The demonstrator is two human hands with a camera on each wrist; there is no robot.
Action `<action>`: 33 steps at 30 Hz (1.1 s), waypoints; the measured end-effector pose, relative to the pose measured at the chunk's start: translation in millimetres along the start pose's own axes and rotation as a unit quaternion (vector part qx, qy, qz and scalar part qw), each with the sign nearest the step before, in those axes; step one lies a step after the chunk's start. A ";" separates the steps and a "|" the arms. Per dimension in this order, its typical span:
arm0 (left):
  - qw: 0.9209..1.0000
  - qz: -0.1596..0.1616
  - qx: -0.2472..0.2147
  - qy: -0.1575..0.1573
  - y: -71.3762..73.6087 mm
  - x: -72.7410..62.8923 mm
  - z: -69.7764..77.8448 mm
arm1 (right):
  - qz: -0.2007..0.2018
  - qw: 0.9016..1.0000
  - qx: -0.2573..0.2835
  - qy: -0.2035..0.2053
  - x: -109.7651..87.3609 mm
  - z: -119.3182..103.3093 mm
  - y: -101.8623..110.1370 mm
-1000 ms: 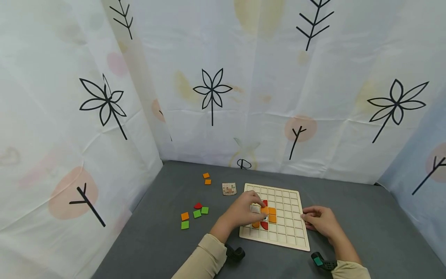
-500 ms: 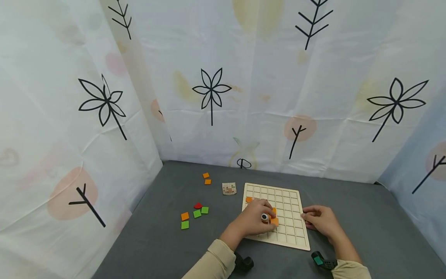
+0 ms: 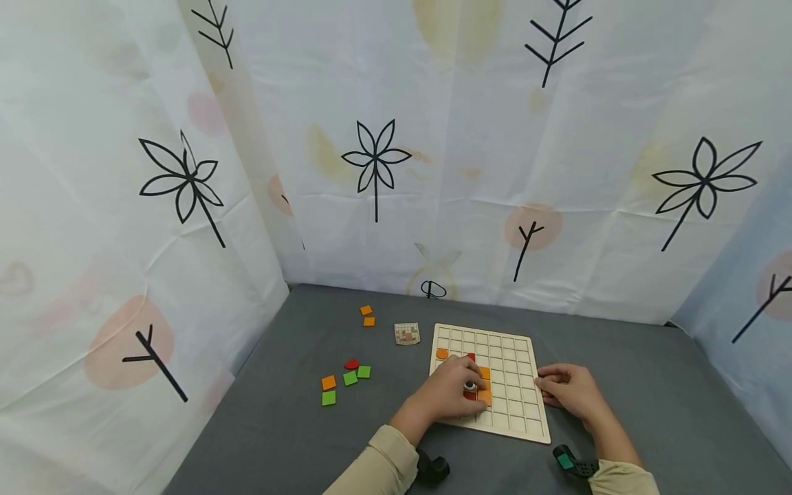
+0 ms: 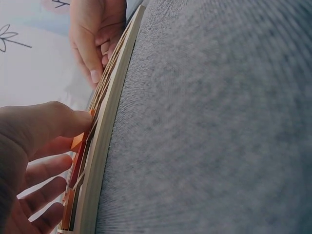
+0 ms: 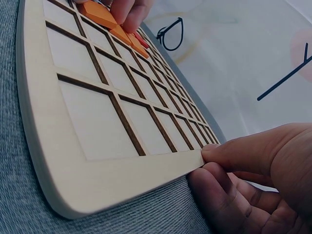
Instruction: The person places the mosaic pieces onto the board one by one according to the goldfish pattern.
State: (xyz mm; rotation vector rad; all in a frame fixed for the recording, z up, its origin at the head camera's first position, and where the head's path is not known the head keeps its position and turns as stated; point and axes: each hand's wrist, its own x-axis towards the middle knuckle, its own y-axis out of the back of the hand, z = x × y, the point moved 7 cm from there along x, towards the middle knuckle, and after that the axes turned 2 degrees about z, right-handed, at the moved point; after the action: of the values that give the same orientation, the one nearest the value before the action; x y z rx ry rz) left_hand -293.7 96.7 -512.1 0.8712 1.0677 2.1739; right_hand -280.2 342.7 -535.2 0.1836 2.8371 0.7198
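Note:
My left hand (image 3: 444, 393) is over the left half of a wooden grid board (image 3: 518, 430), its thumb and index finger pinching an orange square tile (image 3: 485, 398). In the right wrist view that orange tile (image 5: 99, 14) sits slightly tilted at the grid. Beyond it, more orange tiles (image 5: 130, 39) and a red piece (image 5: 142, 40) lie in cells. A rounded orange piece (image 3: 442, 354) is in the board's upper left. My right hand (image 3: 570, 390) pinches the board's right edge, thumb on top and fingers below. Pieces under my left palm are partly hidden.
Left of the board lie green tiles (image 3: 350, 378), an orange tile (image 3: 328, 383), a red piece (image 3: 352, 364) and two orange tiles (image 3: 368, 322) farther back. A small patterned card (image 3: 406, 335) is behind the board's left corner. White printed curtains (image 3: 458, 206) border the grey table (image 3: 266, 419).
My left hand has shifted right and closer along the board, and over the last half second the orange tile slid slightly nearer. My right hand keeps its place on the board's edge.

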 end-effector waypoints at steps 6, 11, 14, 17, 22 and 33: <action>1.000 0.001 -0.008 0.005 -1.1 -2.0 -1.8 | 0.001 1.000 -0.003 0.000 0.7 -0.1 -0.5; 1.000 0.004 -0.009 0.005 -0.3 -3.2 -1.1 | -0.001 1.000 -0.002 0.001 -0.1 -1.2 -0.3; 1.000 0.001 -0.009 0.010 -0.3 -3.5 -1.0 | -0.002 1.000 -0.002 0.003 -1.1 -1.8 -0.2; 1.000 -0.003 -0.012 0.017 -1.2 -3.9 -1.3 | -0.003 1.000 -0.003 0.005 -1.8 -2.0 -0.1; 1.000 -0.001 -0.019 0.019 -1.1 -3.3 -1.9 | -0.006 1.000 -0.004 0.006 -1.4 -2.1 -0.1; 0.996 0.025 -0.082 0.031 25.6 -4.6 -20.1 | -0.010 1.000 0.004 -0.002 -1.7 -2.3 0.6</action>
State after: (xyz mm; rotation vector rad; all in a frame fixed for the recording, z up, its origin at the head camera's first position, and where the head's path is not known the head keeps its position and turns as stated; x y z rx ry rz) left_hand -310.9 70.6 -501.8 0.7687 0.8907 2.3051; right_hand -279.1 341.8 -532.7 0.1564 2.8345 0.7028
